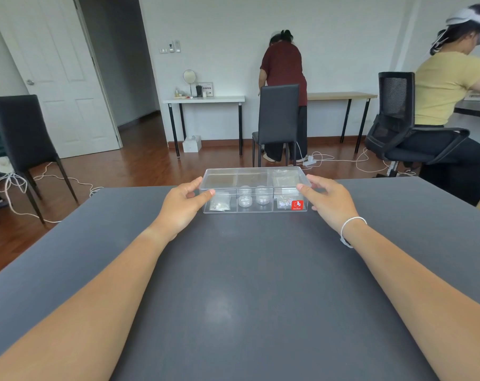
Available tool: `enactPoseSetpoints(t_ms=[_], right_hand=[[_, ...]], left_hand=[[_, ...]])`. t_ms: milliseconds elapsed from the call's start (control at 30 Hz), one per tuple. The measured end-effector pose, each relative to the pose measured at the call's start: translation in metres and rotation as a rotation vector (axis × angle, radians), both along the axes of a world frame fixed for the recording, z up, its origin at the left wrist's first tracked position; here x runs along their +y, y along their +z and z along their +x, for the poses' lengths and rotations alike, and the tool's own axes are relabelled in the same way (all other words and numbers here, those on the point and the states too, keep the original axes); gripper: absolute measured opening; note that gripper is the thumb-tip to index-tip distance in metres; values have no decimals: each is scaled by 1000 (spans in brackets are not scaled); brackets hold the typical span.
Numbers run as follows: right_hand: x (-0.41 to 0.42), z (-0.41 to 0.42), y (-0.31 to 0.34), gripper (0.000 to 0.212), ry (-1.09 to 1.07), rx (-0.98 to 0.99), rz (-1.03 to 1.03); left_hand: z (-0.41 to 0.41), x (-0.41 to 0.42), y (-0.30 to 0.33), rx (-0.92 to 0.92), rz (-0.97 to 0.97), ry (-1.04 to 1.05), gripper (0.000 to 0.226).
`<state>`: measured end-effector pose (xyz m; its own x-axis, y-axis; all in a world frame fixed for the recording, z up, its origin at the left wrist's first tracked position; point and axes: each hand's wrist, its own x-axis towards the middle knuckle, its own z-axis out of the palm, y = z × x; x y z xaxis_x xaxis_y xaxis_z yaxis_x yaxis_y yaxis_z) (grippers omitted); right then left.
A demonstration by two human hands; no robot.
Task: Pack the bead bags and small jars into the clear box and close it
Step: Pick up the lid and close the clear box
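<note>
The clear box [254,209] stands on the grey table near its far edge, its lid down on top. Inside, a bead bag [219,205] lies in the left compartment, small jars [254,198] sit in the middle one, and another bead bag [284,202] lies at the right behind a red sticker [297,205]. My left hand [185,200] grips the box's left end, thumb on the lid. My right hand [329,198] holds the right end, fingers on the lid's corner.
The grey table [247,284] stretches toward me. Beyond its far edge are black chairs [278,119], white cables on the wooden floor and two desks along the wall. One person stands at the back, and another sits at the right.
</note>
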<state>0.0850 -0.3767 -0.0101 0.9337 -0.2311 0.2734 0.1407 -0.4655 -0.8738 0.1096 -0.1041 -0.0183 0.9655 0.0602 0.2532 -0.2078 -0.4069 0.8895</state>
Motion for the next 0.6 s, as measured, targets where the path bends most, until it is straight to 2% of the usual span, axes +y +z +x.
enactPoseSetpoints(t_ms=[300, 600], right_hand=[[0, -1, -1, 41, 3, -6, 12], [1, -4, -2, 46, -11, -6, -28]], left_hand=[[1, 0, -3, -9, 14, 8, 55], [-3, -1, -5, -23, 55, 29, 58]])
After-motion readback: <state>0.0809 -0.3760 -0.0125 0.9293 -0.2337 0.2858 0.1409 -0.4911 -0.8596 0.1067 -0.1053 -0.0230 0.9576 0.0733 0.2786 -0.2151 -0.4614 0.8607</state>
